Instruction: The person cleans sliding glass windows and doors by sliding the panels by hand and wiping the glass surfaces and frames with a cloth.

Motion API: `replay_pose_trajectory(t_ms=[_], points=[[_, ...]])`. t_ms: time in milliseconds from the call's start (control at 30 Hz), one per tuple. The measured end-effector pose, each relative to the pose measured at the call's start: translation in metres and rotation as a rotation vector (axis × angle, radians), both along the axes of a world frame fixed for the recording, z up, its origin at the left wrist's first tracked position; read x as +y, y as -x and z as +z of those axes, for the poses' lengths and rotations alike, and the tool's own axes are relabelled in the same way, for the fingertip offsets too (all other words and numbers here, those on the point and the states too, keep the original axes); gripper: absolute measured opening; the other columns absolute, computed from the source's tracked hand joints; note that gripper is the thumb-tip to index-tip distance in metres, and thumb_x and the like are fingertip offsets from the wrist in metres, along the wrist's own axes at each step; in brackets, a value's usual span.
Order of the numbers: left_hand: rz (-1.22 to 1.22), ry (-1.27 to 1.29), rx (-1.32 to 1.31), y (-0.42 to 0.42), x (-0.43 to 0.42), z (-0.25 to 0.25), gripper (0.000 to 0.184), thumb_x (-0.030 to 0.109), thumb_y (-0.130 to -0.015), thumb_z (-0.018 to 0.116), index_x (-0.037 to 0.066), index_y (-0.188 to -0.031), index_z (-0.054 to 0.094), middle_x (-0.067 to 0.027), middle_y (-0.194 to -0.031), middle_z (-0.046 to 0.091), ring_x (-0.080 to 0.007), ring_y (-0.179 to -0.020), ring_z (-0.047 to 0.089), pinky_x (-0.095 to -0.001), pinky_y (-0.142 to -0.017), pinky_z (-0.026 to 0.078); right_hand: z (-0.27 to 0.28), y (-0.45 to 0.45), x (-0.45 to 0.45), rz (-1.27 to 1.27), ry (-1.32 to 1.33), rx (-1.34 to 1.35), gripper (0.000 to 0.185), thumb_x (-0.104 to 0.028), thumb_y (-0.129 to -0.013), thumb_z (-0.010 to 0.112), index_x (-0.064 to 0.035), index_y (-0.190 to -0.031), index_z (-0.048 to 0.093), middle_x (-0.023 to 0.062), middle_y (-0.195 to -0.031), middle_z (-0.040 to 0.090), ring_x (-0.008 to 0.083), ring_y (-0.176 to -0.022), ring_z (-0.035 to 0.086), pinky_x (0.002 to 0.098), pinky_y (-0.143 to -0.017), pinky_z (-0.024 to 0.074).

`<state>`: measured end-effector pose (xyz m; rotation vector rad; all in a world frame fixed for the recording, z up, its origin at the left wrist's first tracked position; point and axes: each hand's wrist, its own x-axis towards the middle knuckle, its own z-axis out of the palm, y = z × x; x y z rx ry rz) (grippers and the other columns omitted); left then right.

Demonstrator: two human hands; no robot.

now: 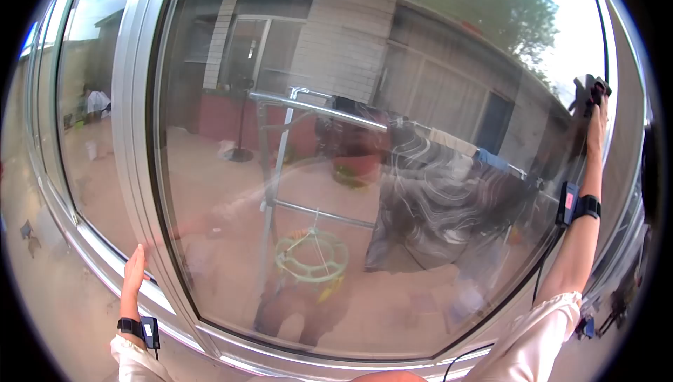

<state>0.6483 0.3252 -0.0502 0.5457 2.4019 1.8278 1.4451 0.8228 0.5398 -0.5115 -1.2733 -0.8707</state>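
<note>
A large glass pane (231, 172) in a silver metal frame (137, 101) fills the middle of the view. At its upper right edge, my right hand (596, 130) is raised with the arm stretched out. Its fingers are closed on a dark pad (587, 91), which lies against the glass; whether it is cloth or a tool I cannot make out. Low on the left, my left hand (135, 270) is held beside the metal frame with its fingers stretched out and nothing in it. Both wrists carry a black strap with a small box.
The glass shows a metal clothes rack (280, 144) with a dark patterned cloth (434, 193) and a pale green round hanger (312, 256), some of it perhaps reflected. A metal sill (168, 322) runs along the bottom. A thin black cable hangs from the right wrist box (566, 203).
</note>
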Motion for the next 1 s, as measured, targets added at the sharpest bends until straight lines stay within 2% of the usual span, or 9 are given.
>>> replay_pose_trajectory(t_ms=[167,200,300,367,533,667,700,833,1000], points=[[-0.033,0.060,0.060,-0.014,-0.005,0.017,0.066,0.062,-0.088,0.036,0.004,-0.111,0.057,-0.0127,-0.084,0.057,-0.0214,-0.079,0.057,-0.0306,-0.055,0.052,-0.086,0.043,-0.013,-0.101,-0.138,-0.125,0.048,-0.026,-0.094,0.033,-0.0057,-0.137,0.038,0.0146,-0.147,0.027,0.0276,-0.137,0.021,0.0367,-0.111,0.0146],[-0.044,0.061,0.064,-0.017,-0.007,0.021,0.061,0.061,-0.088,0.036,0.004,-0.098,0.056,-0.0122,-0.082,0.057,-0.0222,-0.075,0.057,-0.0318,-0.054,0.052,-0.102,0.080,-0.034,-0.053,-0.139,-0.158,0.048,-0.025,-0.093,0.033,-0.0075,-0.137,0.039,0.0145,-0.147,0.026,0.0280,-0.138,0.020,0.0376,-0.111,0.0137],[-0.171,0.085,0.092,-0.012,-0.013,0.025,0.059,0.058,-0.090,0.035,0.003,-0.092,0.053,-0.0126,-0.080,0.056,-0.0236,-0.074,0.058,-0.0335,-0.055,0.052,-0.145,0.223,-0.136,-0.062,-0.072,-0.171,0.053,-0.023,-0.087,0.036,-0.0160,-0.139,0.037,0.0124,-0.148,0.024,0.0277,-0.139,0.016,0.0431,-0.111,0.0100],[-0.206,0.115,0.115,-0.009,-0.016,0.027,0.055,0.055,-0.091,0.033,0.002,-0.092,0.051,-0.0146,-0.079,0.056,-0.0263,-0.076,0.060,-0.0341,-0.056,0.052,-0.147,0.310,-0.186,-0.023,-0.045,-0.242,0.057,-0.021,-0.083,0.038,-0.0230,-0.140,0.036,0.0098,-0.149,0.023,0.0263,-0.139,0.015,0.0480,-0.111,0.0074],[-0.328,0.126,0.276,0.014,-0.020,0.008,0.047,0.049,-0.093,0.035,0.004,-0.086,0.046,-0.0223,-0.082,0.055,-0.0449,-0.084,0.051,-0.0486,-0.070,0.039,-0.121,0.488,-0.263,-0.063,-0.153,-0.362,0.056,-0.026,-0.080,0.043,-0.0224,-0.136,0.041,0.0111,-0.146,0.027,0.0278,-0.137,0.020,0.0508,-0.109,0.0101],[-0.346,0.105,0.348,0.023,-0.018,0.003,0.041,0.043,-0.094,0.036,0.003,-0.088,0.046,-0.0216,-0.080,0.054,-0.0448,-0.081,0.051,-0.0477,-0.068,0.040,-0.134,0.618,-0.323,0.128,-0.228,-0.498,0.054,-0.030,-0.077,0.047,-0.0209,-0.131,0.047,0.0143,-0.142,0.034,0.0312,-0.134,0.025,0.0527,-0.108,0.0151],[-0.301,0.065,0.357,0.024,-0.016,-0.004,0.040,0.042,-0.094,0.036,0.003,-0.089,0.047,-0.0215,-0.079,0.054,-0.0450,-0.080,0.050,-0.0477,-0.068,0.040,-0.145,0.639,-0.325,0.238,-0.315,-0.484,0.049,-0.031,-0.075,0.050,-0.0153,-0.120,0.058,0.0163,-0.137,0.040,0.0335,-0.130,0.029,0.0560,-0.107,0.0148],[-0.353,0.136,0.280,0.021,-0.019,0.004,0.040,0.041,-0.095,0.036,0.003,-0.090,0.048,-0.0202,-0.076,0.053,-0.0398,-0.071,0.053,-0.0440,-0.061,0.044,-0.182,0.653,-0.336,0.346,-0.229,-0.551,0.052,-0.030,-0.075,0.050,-0.0137,-0.124,0.054,0.0152,-0.139,0.038,0.0325,-0.133,0.026,0.0555,-0.109,0.0112],[-0.332,0.012,0.194,0.027,-0.018,-0.009,0.043,0.041,-0.096,0.036,0.001,-0.094,0.053,-0.0126,-0.079,0.055,-0.0208,-0.073,0.058,-0.0296,-0.049,0.050,-0.220,0.576,-0.315,0.303,-0.176,-0.773,0.051,-0.028,-0.071,0.053,-0.0185,-0.121,0.057,0.0088,-0.139,0.040,0.0274,-0.133,0.028,0.0523,-0.109,0.0154]])
